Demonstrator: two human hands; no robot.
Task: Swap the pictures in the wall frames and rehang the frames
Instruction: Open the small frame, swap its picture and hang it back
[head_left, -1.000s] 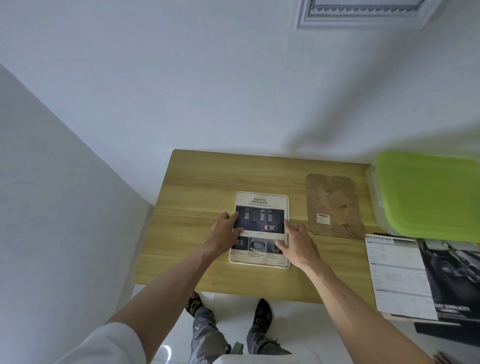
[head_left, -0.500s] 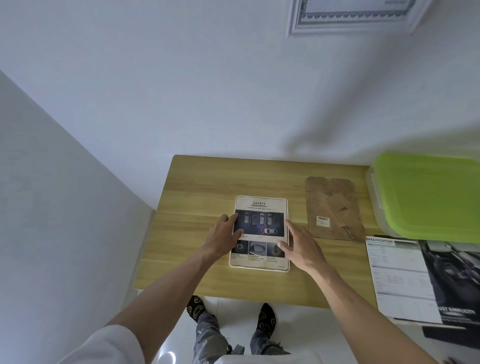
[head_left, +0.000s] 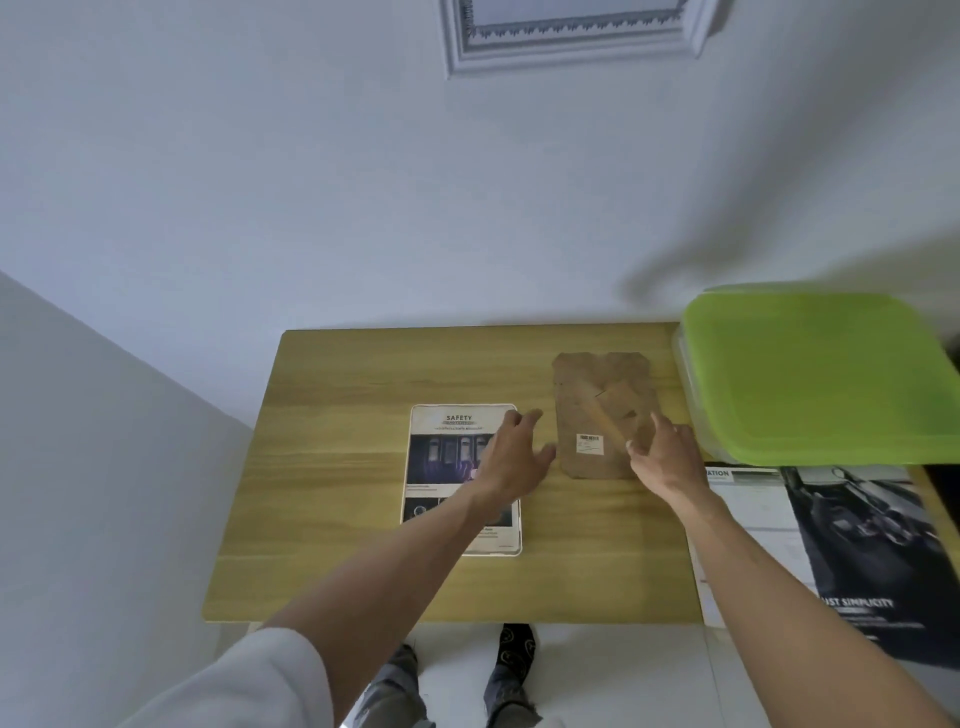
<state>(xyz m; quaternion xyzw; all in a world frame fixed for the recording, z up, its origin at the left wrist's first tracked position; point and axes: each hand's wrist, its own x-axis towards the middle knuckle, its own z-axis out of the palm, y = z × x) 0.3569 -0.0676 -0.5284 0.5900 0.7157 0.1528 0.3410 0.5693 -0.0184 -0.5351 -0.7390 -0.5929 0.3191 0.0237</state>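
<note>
The light wooden tabletop (head_left: 337, 467) looks smooth and matt with visible grain. The brown fibreboard backing panel (head_left: 587, 415) is dull and rough. The lime-green plastic lid (head_left: 815, 379) is smooth with a soft sheen. The printed paper safety sheet (head_left: 441, 467) looks slightly glossy.

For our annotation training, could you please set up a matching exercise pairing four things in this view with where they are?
Things:
1. SAFETY picture
2. brown backing board
3. green lid
4. white frame

Places:
A. hanging on the wall
B. on the box at the table's right end
C. under the left hand
D. between the two hands, by the right hand

Pairs: 1-C, 2-D, 3-B, 4-A
</note>
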